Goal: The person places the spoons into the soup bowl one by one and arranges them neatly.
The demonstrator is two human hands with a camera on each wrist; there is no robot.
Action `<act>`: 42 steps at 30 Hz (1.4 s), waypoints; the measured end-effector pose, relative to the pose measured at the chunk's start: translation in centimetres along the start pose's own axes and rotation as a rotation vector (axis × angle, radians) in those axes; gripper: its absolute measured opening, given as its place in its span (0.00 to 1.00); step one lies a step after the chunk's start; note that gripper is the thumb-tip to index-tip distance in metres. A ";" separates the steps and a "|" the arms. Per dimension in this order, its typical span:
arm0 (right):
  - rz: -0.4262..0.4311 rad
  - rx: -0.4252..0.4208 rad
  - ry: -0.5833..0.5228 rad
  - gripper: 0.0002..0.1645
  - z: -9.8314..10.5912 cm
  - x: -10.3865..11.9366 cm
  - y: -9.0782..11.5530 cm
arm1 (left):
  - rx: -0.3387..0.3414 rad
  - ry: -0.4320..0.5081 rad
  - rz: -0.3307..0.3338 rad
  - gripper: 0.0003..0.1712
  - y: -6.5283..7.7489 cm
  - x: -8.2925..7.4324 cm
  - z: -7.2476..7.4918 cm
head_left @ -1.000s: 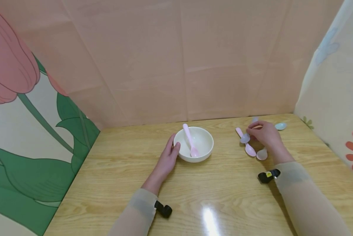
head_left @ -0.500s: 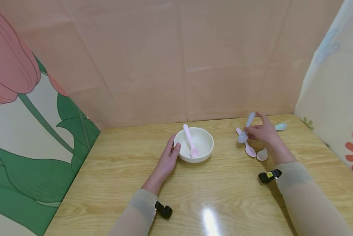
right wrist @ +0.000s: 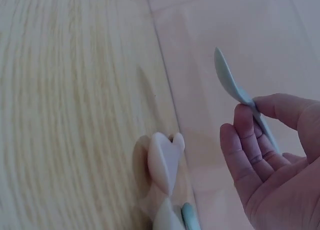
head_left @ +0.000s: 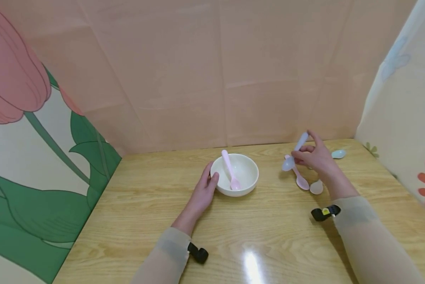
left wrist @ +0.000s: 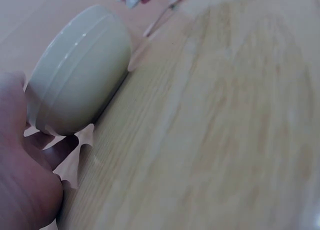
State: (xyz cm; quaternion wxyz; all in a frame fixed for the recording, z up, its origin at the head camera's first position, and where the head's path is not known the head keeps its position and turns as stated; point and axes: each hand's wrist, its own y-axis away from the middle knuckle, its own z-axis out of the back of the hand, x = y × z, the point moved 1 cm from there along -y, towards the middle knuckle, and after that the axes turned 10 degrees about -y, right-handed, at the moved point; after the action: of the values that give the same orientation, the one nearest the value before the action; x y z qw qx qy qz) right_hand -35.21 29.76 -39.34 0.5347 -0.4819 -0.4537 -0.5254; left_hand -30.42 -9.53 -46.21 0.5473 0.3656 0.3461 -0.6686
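Observation:
My left hand (head_left: 204,189) grips the near left side of a white bowl (head_left: 248,173), thumb at the rim. The left wrist view shows fingers low against the bowl's outer wall (left wrist: 87,70). Inside the bowl leans a pink spoon (head_left: 229,169), its handle sticking out over the far rim. My right hand (head_left: 317,161) pinches a pale blue spoon (head_left: 288,163) between thumb and fingers, lifted off the table with its scoop toward the bowl. In the right wrist view the raised spoon (right wrist: 226,77) shows edge-on.
Beneath and beside my right hand lie another pink spoon (head_left: 302,182), a whitish spoon (head_left: 317,187) and a light teal spoon (head_left: 338,154). The wooden table (head_left: 262,225) meets a pinkish backdrop (head_left: 173,98) behind, with printed flower sheets at both sides.
My right hand has taken up the pale blue spoon, raising it and shifting slightly left, clear of the pink spoon beneath. The left hand and bowl stay in place.

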 end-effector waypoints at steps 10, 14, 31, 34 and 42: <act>0.049 -0.020 -0.081 0.59 -0.6 1.6 1.0 | -0.010 0.014 -0.038 0.31 -0.4 -0.2 -0.7; 0.084 -0.009 -0.097 0.55 -0.8 2.2 1.2 | -0.035 0.017 -0.066 0.32 -0.5 -0.5 -1.3; 0.144 0.025 -0.096 0.48 -1.7 3.7 1.0 | -0.113 0.003 -0.054 0.31 -0.6 -1.5 -2.7; 0.162 0.037 -0.072 0.48 -2.0 4.3 0.9 | -0.118 -0.016 -0.058 0.31 -0.7 -1.8 -2.9; 0.180 0.101 -0.085 0.45 -4.2 5.1 0.5 | -0.120 -0.013 -0.069 0.30 -0.8 -1.8 -2.9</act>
State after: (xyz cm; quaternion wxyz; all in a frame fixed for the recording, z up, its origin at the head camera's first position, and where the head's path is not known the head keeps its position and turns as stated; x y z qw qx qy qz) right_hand -34.62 24.92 -34.84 0.5838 -0.5148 -0.4567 -0.4309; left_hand -30.69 -6.07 -46.04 0.5472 0.3155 0.3942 -0.6675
